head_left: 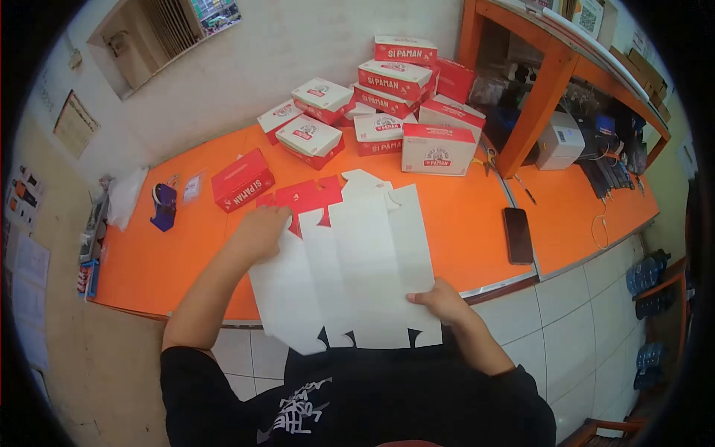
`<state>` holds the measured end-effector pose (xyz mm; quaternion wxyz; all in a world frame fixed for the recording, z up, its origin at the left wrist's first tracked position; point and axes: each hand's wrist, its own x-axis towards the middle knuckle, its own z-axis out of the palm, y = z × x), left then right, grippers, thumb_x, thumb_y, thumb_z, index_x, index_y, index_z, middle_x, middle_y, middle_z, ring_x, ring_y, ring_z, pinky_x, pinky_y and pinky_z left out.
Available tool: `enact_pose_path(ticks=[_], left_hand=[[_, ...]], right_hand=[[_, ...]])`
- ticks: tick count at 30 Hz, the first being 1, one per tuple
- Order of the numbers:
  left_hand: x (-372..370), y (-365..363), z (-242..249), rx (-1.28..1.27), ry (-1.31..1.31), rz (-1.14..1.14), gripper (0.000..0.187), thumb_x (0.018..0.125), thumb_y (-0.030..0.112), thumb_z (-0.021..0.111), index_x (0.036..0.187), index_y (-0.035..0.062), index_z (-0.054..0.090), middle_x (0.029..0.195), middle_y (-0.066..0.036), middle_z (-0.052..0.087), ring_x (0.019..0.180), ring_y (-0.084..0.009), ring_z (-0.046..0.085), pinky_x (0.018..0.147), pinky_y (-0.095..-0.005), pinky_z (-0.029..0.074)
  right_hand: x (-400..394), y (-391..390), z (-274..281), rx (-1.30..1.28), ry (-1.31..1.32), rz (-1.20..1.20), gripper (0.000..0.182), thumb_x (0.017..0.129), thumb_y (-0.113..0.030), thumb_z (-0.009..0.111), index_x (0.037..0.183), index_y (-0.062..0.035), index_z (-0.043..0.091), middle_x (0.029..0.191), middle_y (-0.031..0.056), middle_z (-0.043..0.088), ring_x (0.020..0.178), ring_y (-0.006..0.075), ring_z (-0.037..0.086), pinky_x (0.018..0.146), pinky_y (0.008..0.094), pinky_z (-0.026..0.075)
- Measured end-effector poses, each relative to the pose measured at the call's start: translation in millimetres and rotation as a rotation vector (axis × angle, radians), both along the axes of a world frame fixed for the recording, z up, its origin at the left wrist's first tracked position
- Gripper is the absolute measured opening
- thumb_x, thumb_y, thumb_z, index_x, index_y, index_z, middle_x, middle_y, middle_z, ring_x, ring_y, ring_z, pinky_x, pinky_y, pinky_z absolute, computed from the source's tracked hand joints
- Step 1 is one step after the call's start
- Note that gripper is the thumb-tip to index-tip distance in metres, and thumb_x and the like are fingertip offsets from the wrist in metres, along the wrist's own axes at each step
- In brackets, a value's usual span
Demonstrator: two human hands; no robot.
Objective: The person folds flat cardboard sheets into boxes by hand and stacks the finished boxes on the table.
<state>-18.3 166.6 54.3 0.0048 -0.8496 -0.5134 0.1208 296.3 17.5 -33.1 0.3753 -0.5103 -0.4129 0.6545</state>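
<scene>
A flat, unfolded cardboard box blank (365, 261) spreads out in front of me, its plain pale side up and overhanging the table's front edge. Red printed flaps show at its far left corner. My left hand (267, 229) is closed on the blank's left side near those flaps, fingers bent. On the right edge, my right hand (441, 299) grips the board with the thumb on top; its other fingers are hidden underneath. Left of the blank lies a folded red box (243, 180) marked "SI PAMAN".
Several folded red-and-white boxes (395, 80) are stacked at the back of the orange table (194, 276). A purple tape dispenser (164, 206) stands at left. To the right are a phone (518, 236), scissors (488, 160), a label printer (560, 141) and an orange wooden post (538, 112).
</scene>
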Motion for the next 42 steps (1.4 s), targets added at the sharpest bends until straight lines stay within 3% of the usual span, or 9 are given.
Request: enact_pose_path(ticks=[5,11,14,20,27,30,32,35,42], left_hand=[[-2,-15,-54,0.371,-0.198,0.005,0.021,0.067,0.002,0.06,0.086,0.0076,0.053,0.081,-0.008,0.059,0.08,-0.0273,0.058,0.069,-0.0429,0.043],[0,-48,-113,0.232,-0.362,0.306,0.021,0.063,0.007,0.063,0.084,0.0053,0.058,0.094,-0.015,0.059,0.092,-0.0278,0.057,0.071,-0.0415,0.044],[17,-72,-93,0.582,-0.361,0.06,0.02,0.069,0.012,0.061,0.086,0.003,0.058,0.101,-0.02,0.058,0.091,-0.0331,0.057,0.074,-0.0409,0.046],[11,-98,-116,0.235,-0.54,0.237,0.049,0.074,0.021,0.063,0.114,-0.0024,0.048,0.115,-0.022,0.055,0.104,-0.0379,0.054,0.096,-0.048,0.037],[-16,-43,-46,-0.53,-0.552,0.498,0.058,0.076,0.037,0.062,0.122,0.0049,0.047,0.115,-0.017,0.059,0.11,-0.0291,0.055,0.103,-0.0542,0.025],[4,-36,-11,-0.156,-0.452,0.392,0.057,0.073,0.034,0.067,0.118,0.0042,0.049,0.114,-0.016,0.06,0.108,-0.0287,0.056,0.101,-0.0524,0.028],[9,-35,-4,0.254,-0.462,-0.007,0.054,0.069,0.029,0.071,0.113,0.0035,0.052,0.111,-0.018,0.06,0.105,-0.0311,0.058,0.101,-0.0502,0.03],[23,-27,30,-0.27,-0.31,0.084,0.053,0.065,0.027,0.075,0.108,0.004,0.054,0.102,-0.018,0.063,0.1,-0.0333,0.058,0.103,-0.0488,0.029],[52,-40,-58,0.266,-0.156,-0.058,0.015,0.072,0.015,0.064,0.076,0.005,0.055,0.072,-0.013,0.061,0.074,-0.0279,0.061,0.093,-0.0485,0.041]], right_hand=[[3,9,-4,-0.117,0.018,-0.034,0.037,0.078,-0.003,0.059,0.112,0.009,0.051,0.101,0.017,0.059,0.089,0.0245,0.059,0.08,0.0345,0.047],[5,5,-36,-0.222,0.042,-0.066,0.041,0.076,-0.003,0.061,0.114,0.0085,0.05,0.103,0.0171,0.059,0.091,0.0251,0.059,0.08,0.035,0.047],[4,5,-32,-0.261,-0.019,-0.098,0.04,0.075,-0.002,0.061,0.112,0.0083,0.051,0.103,0.0163,0.059,0.09,0.0252,0.059,0.079,0.0354,0.048],[6,7,-35,-0.293,-0.027,-0.088,0.037,0.075,-0.002,0.062,0.109,0.0082,0.053,0.102,0.0162,0.06,0.091,0.025,0.059,0.079,0.0344,0.047],[3,0,-30,-0.068,0.004,-0.03,0.037,0.076,-0.003,0.063,0.111,0.0064,0.054,0.106,0.0138,0.059,0.098,0.0221,0.056,0.085,0.0338,0.045],[3,-8,-14,0.057,0.044,0.059,0.038,0.077,-0.004,0.064,0.112,0.0062,0.053,0.107,0.0126,0.059,0.099,0.0213,0.056,0.086,0.0333,0.044],[3,-21,0,0.098,-0.015,0.103,0.039,0.078,-0.005,0.064,0.113,0.006,0.053,0.106,0.0119,0.059,0.098,0.0209,0.056,0.086,0.033,0.044],[5,-31,14,0.039,-0.078,0.101,0.039,0.078,-0.005,0.064,0.114,0.0055,0.053,0.105,0.0114,0.06,0.097,0.0205,0.056,0.086,0.0328,0.044],[-5,-14,-18,-0.107,0.168,-0.12,0.04,0.076,-0.002,0.062,0.114,0.0073,0.052,0.105,0.0142,0.059,0.096,0.0226,0.057,0.086,0.0332,0.044]])
